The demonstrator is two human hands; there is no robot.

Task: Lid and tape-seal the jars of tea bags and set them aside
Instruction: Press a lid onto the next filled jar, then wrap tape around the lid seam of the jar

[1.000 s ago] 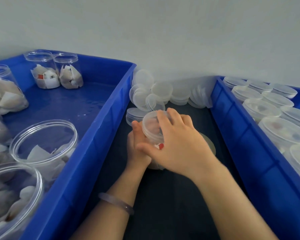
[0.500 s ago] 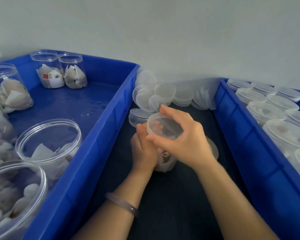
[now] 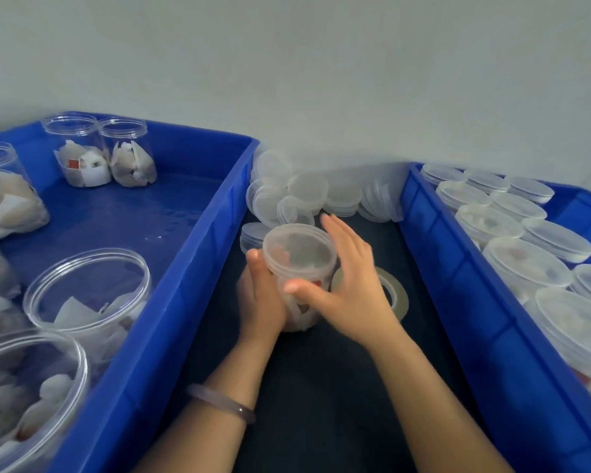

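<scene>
At centre frame, on the dark strip between two blue bins: one jar of tea bags, upright, with its lid seated on the mouth.

- Left hand: curled round the jar's left wall and holding it, thumb up near the lid rim.
- Right hand: fingers nearly straight along the lid's right edge. The thumb touches the jar front just under the lid. It grasps nothing.
- Tape roll: flat on the strip, just right of the jar, partly behind the right hand, untouched.
- Loose lids: heaped at upper centre.
- Left bin: holds open jars, unlidded.
- Right bin: holds lidded jars. Whether they are taped cannot be told.

Progress, as judged: this jar appears lidded. Taping and setting aside remain, as do all the open jars at left.

Change from earlier frames: a second ago the right palm covered the lid, and half a second ago its fingers curled over the rim. They have since straightened and come off the top. The jar and the left hand are placed much as before.
</scene>
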